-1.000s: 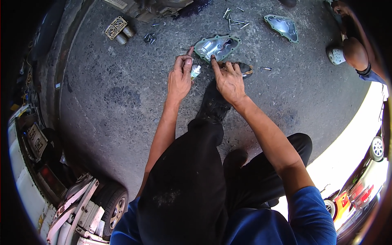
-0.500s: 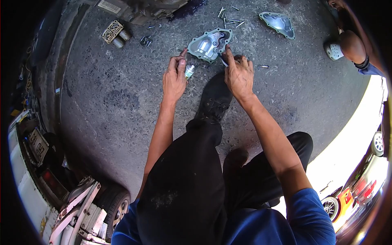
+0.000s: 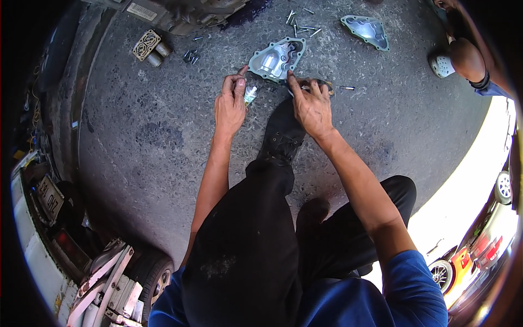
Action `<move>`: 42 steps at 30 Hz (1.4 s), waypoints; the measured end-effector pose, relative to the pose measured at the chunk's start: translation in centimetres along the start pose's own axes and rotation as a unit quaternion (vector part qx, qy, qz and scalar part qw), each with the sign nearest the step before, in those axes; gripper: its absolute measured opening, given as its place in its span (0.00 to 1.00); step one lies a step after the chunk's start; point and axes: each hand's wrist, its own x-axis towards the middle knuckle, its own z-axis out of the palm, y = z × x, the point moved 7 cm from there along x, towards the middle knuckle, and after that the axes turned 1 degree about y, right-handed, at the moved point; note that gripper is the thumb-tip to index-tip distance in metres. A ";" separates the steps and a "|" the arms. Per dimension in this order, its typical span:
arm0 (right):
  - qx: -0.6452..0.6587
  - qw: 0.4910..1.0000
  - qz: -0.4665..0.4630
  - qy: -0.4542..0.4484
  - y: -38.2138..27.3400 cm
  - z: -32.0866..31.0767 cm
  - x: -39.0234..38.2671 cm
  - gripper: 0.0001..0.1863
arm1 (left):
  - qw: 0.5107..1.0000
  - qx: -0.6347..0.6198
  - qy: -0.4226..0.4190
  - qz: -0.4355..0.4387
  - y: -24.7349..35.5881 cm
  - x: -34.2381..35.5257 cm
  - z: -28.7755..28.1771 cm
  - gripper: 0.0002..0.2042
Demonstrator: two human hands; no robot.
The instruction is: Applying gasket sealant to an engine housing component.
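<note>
Left forearm ran forward, nearly straight; right forearm angled forward and inward from a bent elbow. Left hand (image 3: 231, 109) had its index finger stretched to the near left edge of the metal cover (image 3: 271, 61), thumb and remaining fingers clamped on a small tube (image 3: 250, 95), nozzle pointing forward. Right hand (image 3: 314, 111) was back-up, index extended to the cover's near right rim, other fingers curled; couldn't tell if they gripped anything. Hands well apart, cover just ahead of and between them, hollow side up. Shoe (image 3: 283, 131) sat between the hands, partly under the right. Loose bolt (image 3: 347, 88) lay just right of the right hand. Scattered bolts (image 3: 303, 28) lay beyond the cover, second cover (image 3: 365, 31) ahead and right of the right hand.
</note>
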 end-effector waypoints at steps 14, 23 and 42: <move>0.091 0.995 0.011 0.045 2.1 -5.9 -1.7 0.33 | 1.000 -0.024 -0.007 -0.003 0.8 -0.3 0.2 0.19; 0.122 0.967 0.199 -0.106 6.0 -7.8 -7.1 0.30 | 0.990 -0.142 0.008 0.001 2.8 -0.8 0.4 0.18; 0.592 0.714 0.372 -0.046 3.6 -1.1 0.1 0.27 | 0.997 0.024 0.071 -0.003 3.0 -1.8 -0.4 0.17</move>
